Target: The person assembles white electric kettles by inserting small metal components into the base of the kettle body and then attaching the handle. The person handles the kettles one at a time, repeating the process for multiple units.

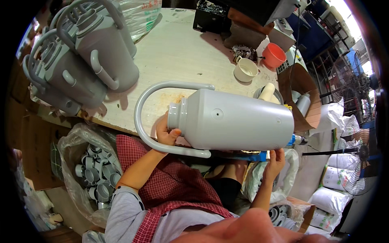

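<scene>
A grey plastic thermos shell lies sideways in the air in front of me, over the table's near edge. Its threaded neck points left and its base points right. A large grey loop handle arches around the neck end. My left hand is closed around the neck, inside the loop, with some fingers hidden behind it. My right hand grips the lower edge of the base with its fingertips; part of that grip is hidden. A small hole shows on the shell's side near the shoulder.
Several similar grey thermos shells stand at the table's left. A cream cup and a red bowl sit at the back right. A plastic bag of grey parts is at lower left; a cardboard box and fan are right.
</scene>
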Motion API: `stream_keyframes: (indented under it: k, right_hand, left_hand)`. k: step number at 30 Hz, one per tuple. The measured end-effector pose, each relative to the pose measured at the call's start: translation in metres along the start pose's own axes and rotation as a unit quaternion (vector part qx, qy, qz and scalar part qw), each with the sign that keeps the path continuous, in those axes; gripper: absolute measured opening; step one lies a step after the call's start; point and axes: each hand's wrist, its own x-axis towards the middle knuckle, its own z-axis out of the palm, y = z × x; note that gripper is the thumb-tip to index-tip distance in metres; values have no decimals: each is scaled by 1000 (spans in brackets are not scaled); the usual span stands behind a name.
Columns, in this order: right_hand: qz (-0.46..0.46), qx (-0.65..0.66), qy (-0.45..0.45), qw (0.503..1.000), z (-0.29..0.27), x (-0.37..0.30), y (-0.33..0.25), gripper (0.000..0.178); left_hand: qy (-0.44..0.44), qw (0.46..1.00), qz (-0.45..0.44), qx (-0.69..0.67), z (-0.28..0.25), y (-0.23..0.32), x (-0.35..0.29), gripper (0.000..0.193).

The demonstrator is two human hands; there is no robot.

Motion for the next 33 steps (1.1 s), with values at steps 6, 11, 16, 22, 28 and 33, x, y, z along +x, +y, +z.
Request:
stream_keyframes:
  k: [6,11,16,22,28,33]
  right_hand:
    - [6,5,-6,1000,0,1,8,29]
    - [13,-9,-7,1000,4,0,0,28]
    - [44,-67,51,995,-9,-8,-5,14]
    - [-6,-62,27,998,-10,-15,2,22]
    - [135,-258,233,928,-176,-33,189,35]
    - [420,-248,271,830,-232,30,281,49]
  left_hand:
    - [11,1000,6,7,2,-6,1,73]
    - [37,998,-18,-52,1,-5,0,65]
    - [94,986,-139,-9,0,-37,-13,30]
    - [112,991,21,70,-88,-116,-1,30]
    - [-17,999,-12,-47,-60,-47,10,63]
    - [-47,997,-22,-60,-43,-20,12,66]
